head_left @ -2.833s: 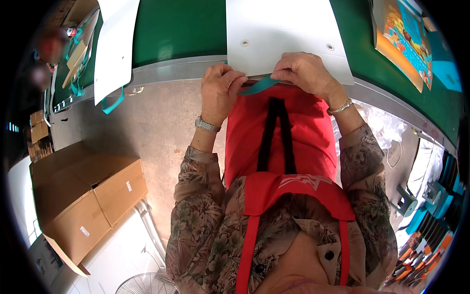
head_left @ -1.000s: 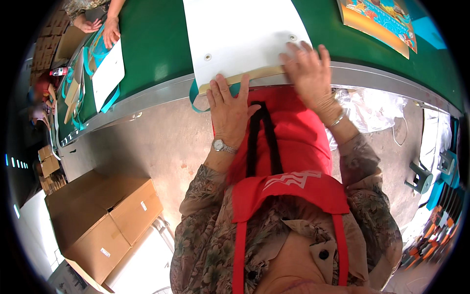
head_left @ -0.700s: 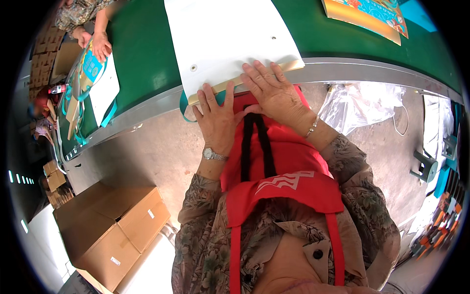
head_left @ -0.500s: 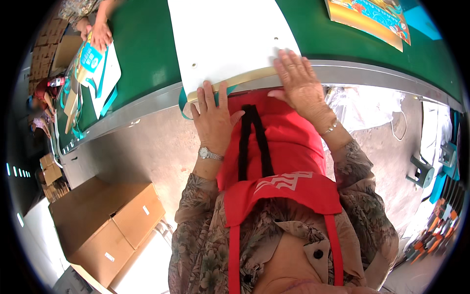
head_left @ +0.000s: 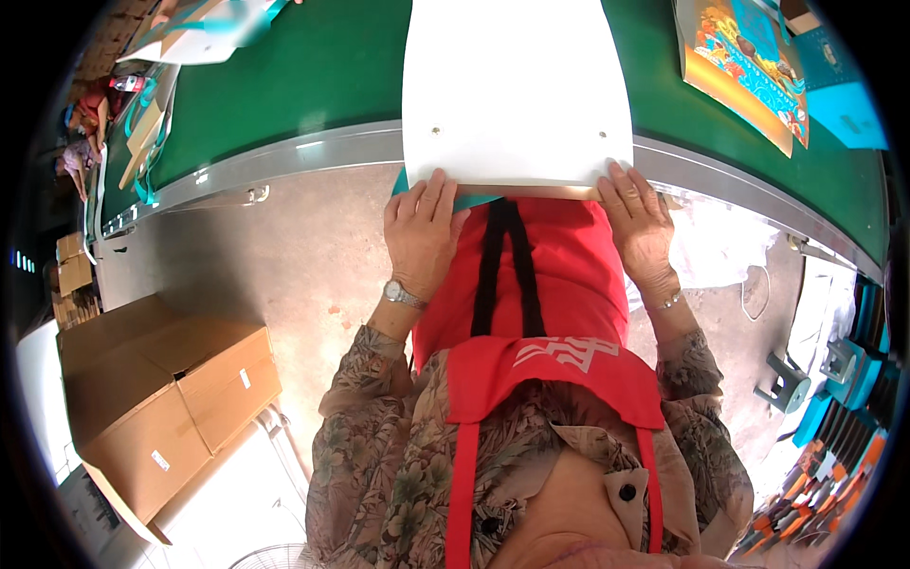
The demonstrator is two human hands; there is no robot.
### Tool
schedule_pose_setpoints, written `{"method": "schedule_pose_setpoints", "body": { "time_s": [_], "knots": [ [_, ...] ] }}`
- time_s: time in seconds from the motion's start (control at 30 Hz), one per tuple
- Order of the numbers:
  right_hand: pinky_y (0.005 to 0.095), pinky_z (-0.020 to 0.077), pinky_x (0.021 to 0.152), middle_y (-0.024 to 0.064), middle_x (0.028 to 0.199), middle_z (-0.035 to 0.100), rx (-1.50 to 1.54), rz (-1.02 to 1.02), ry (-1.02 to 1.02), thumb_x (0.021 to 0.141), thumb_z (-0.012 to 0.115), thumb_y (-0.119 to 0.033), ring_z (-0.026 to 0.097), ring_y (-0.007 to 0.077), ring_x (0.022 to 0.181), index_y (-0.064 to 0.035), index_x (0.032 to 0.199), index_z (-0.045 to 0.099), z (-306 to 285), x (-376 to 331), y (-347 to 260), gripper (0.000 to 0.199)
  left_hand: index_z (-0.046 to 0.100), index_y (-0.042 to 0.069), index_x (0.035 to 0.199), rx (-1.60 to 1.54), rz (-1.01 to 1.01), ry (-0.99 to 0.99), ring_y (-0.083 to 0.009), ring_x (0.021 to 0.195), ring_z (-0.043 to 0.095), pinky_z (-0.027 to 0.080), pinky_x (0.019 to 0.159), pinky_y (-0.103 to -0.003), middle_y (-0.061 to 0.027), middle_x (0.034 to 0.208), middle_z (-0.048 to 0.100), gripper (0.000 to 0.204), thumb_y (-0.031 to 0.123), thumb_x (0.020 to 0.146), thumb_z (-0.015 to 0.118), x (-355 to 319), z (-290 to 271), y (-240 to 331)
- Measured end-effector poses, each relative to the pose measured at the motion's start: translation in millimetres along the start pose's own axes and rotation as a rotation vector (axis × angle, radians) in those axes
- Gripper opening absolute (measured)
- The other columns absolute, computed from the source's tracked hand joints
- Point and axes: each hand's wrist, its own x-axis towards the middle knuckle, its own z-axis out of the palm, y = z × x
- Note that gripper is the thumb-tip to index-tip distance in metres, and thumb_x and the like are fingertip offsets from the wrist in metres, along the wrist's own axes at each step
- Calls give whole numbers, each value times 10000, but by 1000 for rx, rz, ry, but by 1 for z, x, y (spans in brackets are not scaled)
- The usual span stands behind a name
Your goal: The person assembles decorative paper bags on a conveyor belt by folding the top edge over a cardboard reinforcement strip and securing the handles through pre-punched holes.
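Note:
A white paper bag (head_left: 517,85) lies flat across the table edge, its near end jutting toward me. Two metal eyelets show on it, and a gold-brown strip (head_left: 531,192) runs along its near edge. Teal material (head_left: 474,202) peeks out beneath the left part of that edge. My left hand (head_left: 420,228), with a wristwatch, is closed over the near left corner, fingertips on top. At the near right corner my right hand (head_left: 640,223), wearing a bracelet, grips the edge with its fingers on top. Whatever is under the bag is hidden.
The green table (head_left: 313,85) has a metal rim. Printed orange and teal bags (head_left: 744,71) lie at the right. Another person's hand (head_left: 163,11) is by a white bag (head_left: 194,43) at the far left. A cardboard box (head_left: 171,379) and a stool (head_left: 785,381) stand below.
The white bag has turned square to me and come nearer. My right hand has moved from its upper side down to the near right corner. My left hand stays at the left corner.

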Motion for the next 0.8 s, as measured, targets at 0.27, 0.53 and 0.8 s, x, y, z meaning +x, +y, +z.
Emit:
{"method": "schedule_pose_setpoints", "body": {
  "time_s": [0.27, 0.53, 0.8],
  "knots": [
    [396, 578, 828, 14, 1236, 688, 109, -44, -47, 854, 695, -124, 675, 233, 1063, -134, 1122, 722, -21, 22, 11, 270, 652, 62, 1311, -162, 45, -18, -300, 1179, 608, 485, 993, -459, -111, 1404, 607, 461, 185, 877, 748, 1, -17, -25],
    [364, 568, 774, 76, 985, 629, 539, 49, -289, 971, 675, -181, 643, 275, 878, -75, 1042, 704, -56, 74, 43, 131, 700, 70, 1008, -540, -55, 234, -289, 919, 690, 568, 839, -402, -71, 1121, 713, 224, 70, 817, 816, 37, -19, -58],
    [269, 453, 692, -64, 768, 505, 968, 397, -532, 1036, 642, -318, 484, 57, 765, -34, 899, 661, -35, 111, 84, 316, 676, 3, 907, -990, -429, -9, -67, 611, 598, 488, 517, -276, -27, 665, 625, 296, 281, 966, 757, 90, -4, -77]
  ]
}}
